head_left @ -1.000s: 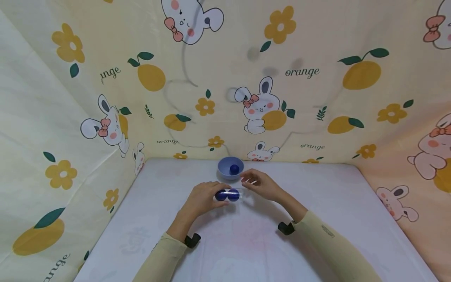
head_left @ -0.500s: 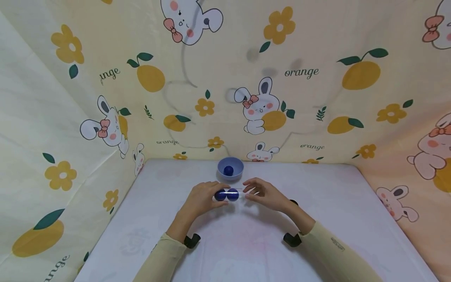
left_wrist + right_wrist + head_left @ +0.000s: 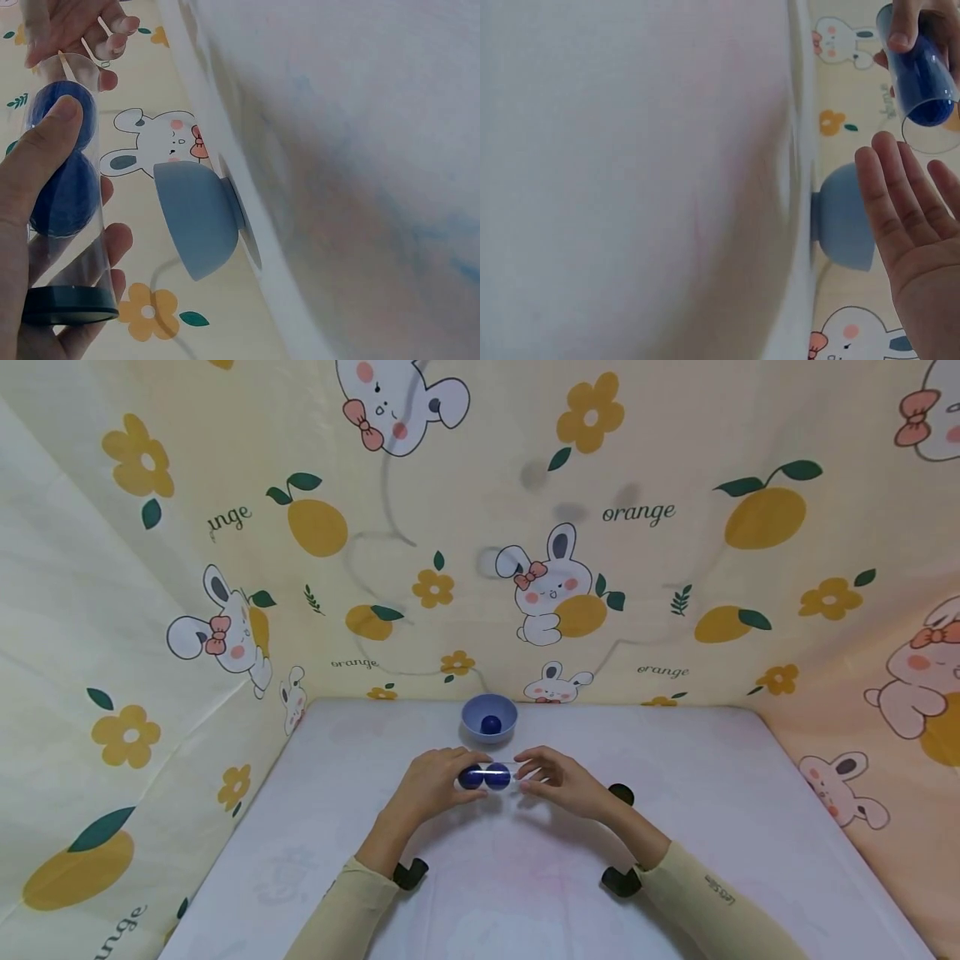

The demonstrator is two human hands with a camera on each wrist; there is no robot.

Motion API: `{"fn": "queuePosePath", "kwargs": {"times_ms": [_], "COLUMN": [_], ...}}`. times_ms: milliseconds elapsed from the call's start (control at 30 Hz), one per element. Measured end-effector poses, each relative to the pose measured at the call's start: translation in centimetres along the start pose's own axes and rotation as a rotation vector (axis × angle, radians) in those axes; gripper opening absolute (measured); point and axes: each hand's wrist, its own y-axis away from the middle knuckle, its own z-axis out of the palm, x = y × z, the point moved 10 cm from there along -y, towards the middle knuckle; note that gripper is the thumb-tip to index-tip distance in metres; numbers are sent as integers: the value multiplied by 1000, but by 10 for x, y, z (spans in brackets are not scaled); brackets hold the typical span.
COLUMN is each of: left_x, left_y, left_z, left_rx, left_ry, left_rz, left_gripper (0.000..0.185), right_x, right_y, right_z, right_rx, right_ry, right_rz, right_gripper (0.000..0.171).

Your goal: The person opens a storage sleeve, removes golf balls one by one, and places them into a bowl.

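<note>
In the head view my left hand [image 3: 435, 785] grips a clear tube [image 3: 902, 71], lying about level over the table. Two dark blue balls sit inside it, a left ball [image 3: 471, 777] and a right ball [image 3: 497, 777]. In the left wrist view the tube has a dark end cap [image 3: 71, 304], and my thumb presses along its side. My right hand [image 3: 566, 783] is at the tube's uncapped end with its fingers extended; whether they touch the rim I cannot tell. Behind the hands, a light blue bowl [image 3: 470, 714] contains another blue ball [image 3: 491, 725].
A white-covered table [image 3: 495, 893] lies under the hands. At its back edge rises a cream cloth backdrop [image 3: 465, 477] printed with rabbits and oranges, which continues along both sides. Dark wrist cameras, one [image 3: 411, 874] on the left and one [image 3: 621, 882] on the right, hang below the forearms.
My right hand has come down from near the bowl to the tube's open end. The ball in the bowl has rolled left, then slightly back right. My left hand stays nearly still.
</note>
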Motion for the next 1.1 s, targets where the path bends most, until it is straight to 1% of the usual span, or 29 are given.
{"fn": "queuePosePath", "kwargs": {"times_ms": [333,467,600,767,900,1000,1100], "left_x": [2,3,2,3,4,5,4], "left_y": [0,0,1,1,1,1,1], "left_z": [-1,-2,-3,-5,-7,-8,-7], "left_rx": [12,11,17,34,41,34,23], "left_ry": [-18,-38,-58,-72,-117,-128,-114], "left_rz": [26,24,24,37,51,50,40], "left_gripper": [54,54,55,55,55,55,55], "right_x": [0,4,4,4,6,8,7], "right_y": [-1,-1,-1,-1,-2,-2,-2], "right_z": [5,6,6,6,7,8,8], "right_rx": [5,13,21,24,29,29,32], "right_ry": [9,6,-9,-17,-29,-44,-47], "right_rz": [-6,3,-6,-20,8,27,32], "right_gripper": [50,51,51,49,45,44,44]}}
